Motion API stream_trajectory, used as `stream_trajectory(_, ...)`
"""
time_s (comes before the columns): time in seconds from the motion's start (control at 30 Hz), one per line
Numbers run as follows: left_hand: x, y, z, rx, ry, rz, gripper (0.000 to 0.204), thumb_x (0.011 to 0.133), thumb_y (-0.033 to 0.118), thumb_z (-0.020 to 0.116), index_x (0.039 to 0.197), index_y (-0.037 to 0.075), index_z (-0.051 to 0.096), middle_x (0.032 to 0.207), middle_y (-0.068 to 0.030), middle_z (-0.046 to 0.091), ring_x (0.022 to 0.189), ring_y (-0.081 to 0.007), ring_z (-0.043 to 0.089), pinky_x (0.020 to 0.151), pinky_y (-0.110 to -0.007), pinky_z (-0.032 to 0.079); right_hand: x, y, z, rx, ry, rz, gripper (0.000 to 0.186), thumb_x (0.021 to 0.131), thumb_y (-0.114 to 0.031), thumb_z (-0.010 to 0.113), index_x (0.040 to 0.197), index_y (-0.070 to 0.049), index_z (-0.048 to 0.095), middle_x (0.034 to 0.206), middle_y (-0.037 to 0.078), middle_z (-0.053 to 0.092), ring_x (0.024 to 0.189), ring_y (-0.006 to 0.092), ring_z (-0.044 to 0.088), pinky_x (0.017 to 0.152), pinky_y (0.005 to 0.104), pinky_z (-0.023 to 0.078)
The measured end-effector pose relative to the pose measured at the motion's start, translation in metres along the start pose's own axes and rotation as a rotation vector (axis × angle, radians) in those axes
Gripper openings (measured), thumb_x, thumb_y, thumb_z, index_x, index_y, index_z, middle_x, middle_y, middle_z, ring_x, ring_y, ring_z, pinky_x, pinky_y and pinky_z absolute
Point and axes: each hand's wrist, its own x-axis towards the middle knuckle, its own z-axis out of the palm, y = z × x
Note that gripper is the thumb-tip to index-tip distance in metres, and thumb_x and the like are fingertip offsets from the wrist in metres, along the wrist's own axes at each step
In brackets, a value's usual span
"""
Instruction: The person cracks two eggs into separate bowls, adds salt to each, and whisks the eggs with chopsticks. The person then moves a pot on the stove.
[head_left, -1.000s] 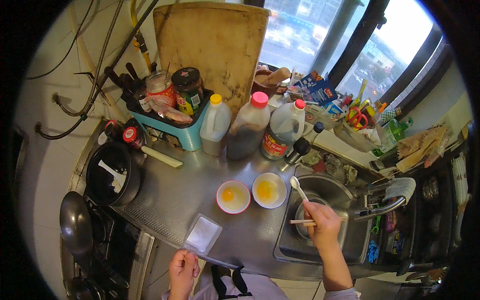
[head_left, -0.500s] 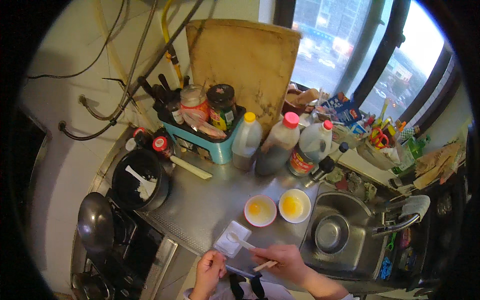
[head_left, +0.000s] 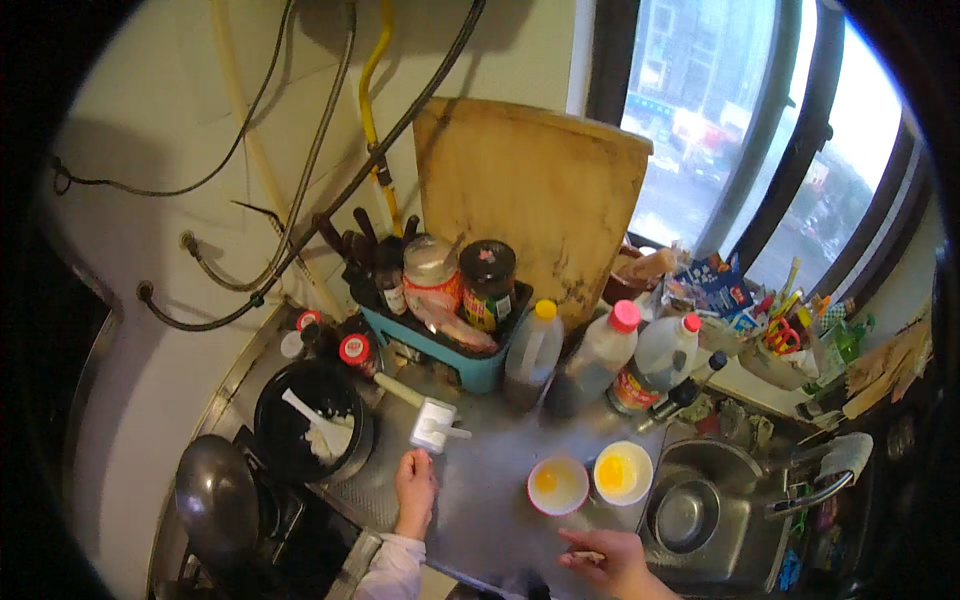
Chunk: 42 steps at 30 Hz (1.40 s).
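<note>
My left hand [head_left: 415, 490] is closed on the edge of a small white rectangular container [head_left: 430, 418], holding it above the metal counter. A white spoon [head_left: 455, 433] lies in the container, its handle sticking out to the right. My right hand [head_left: 612, 562] is curled around wooden chopsticks [head_left: 590, 556], of which only a short piece shows. Just beyond the right hand stand a red-rimmed bowl [head_left: 575, 507] with raw egg in it and a white bowl [head_left: 644, 478] holding more egg with a bright yolk.
A black pot [head_left: 268, 425] with white food and a white spatula stands at left, near a dark wok [head_left: 216, 495]. Behind are a blue caddy [head_left: 478, 374] of jars, several bottles [head_left: 535, 352] and a wooden board [head_left: 530, 190]. At right is a sink [head_left: 715, 455] with a metal bowl.
My left hand has taken hold of the white container and lifted it forward, the spoon in it. My right hand has let go of the spoon and moved right. The view has shifted.
</note>
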Motion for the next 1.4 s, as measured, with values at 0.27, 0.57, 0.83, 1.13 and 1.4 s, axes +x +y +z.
stream_trajectory(0.27, 0.104, -0.002, 0.011, 0.003, 0.088, 0.055, 0.027, 0.100, 0.030, 0.051, 0.079, 0.012, 0.048, 0.061, 0.0064, 0.038, 0.047, -0.0042, 0.033, 0.040, -0.022, 0.025, 0.017, -0.001, 0.004, -0.082, 0.037, 0.137, 0.025, 0.083, -0.010, 0.061, 0.106, -0.005, 0.068, 0.078, 0.017, 0.065, 0.068, 0.0295, 0.065, 0.063, 0.0348, 0.050)
stream_trajectory(0.57, 0.155, -0.032, -0.017, 0.040, 0.143, 0.041, 0.026, 0.100, 0.030, 0.048, 0.083, 0.012, 0.052, 0.060, 0.0056, 0.043, 0.047, -0.0063, 0.036, 0.041, -0.025, 0.027, 0.039, 0.000, 0.017, -0.016, -0.045, 0.224, 0.026, 0.084, -0.016, 0.067, 0.108, -0.005, 0.068, 0.086, 0.015, 0.067, 0.074, 0.0262, 0.066, 0.066, 0.0339, 0.050)
stream_trajectory(0.83, 0.166, -0.006, -0.013, -0.006, 0.145, -0.069, 0.029, 0.102, 0.033, 0.044, 0.082, 0.012, 0.050, 0.055, 0.0033, 0.043, 0.040, -0.0085, 0.036, 0.035, -0.026, 0.028, 0.040, 0.012, 0.021, -0.024, -0.071, 0.244, 0.025, 0.086, -0.016, 0.068, 0.109, -0.005, 0.068, 0.084, 0.014, 0.067, 0.072, 0.0239, 0.066, 0.066, 0.0316, 0.051)
stream_trajectory(1.13, 0.173, -0.005, -0.016, 0.039, 0.066, -0.089, 0.032, 0.099, 0.040, 0.048, 0.078, 0.016, 0.048, 0.059, 0.0051, 0.037, 0.043, -0.0073, 0.032, 0.037, -0.024, 0.026, 0.031, 0.021, 0.025, -0.066, -0.043, 0.171, 0.025, 0.086, -0.014, 0.069, 0.109, -0.004, 0.068, 0.085, 0.013, 0.066, 0.072, 0.0223, 0.066, 0.063, 0.0297, 0.052)
stream_trajectory(1.4, 0.199, -0.007, -0.011, 0.058, -0.016, -0.145, 0.029, 0.101, 0.034, 0.044, 0.080, 0.015, 0.048, 0.058, 0.0033, 0.039, 0.043, -0.0088, 0.034, 0.038, -0.024, 0.027, 0.025, 0.024, 0.031, 0.014, -0.041, 0.302, 0.024, 0.087, -0.017, 0.069, 0.109, -0.005, 0.068, 0.087, 0.014, 0.066, 0.072, 0.0233, 0.066, 0.063, 0.0312, 0.053)
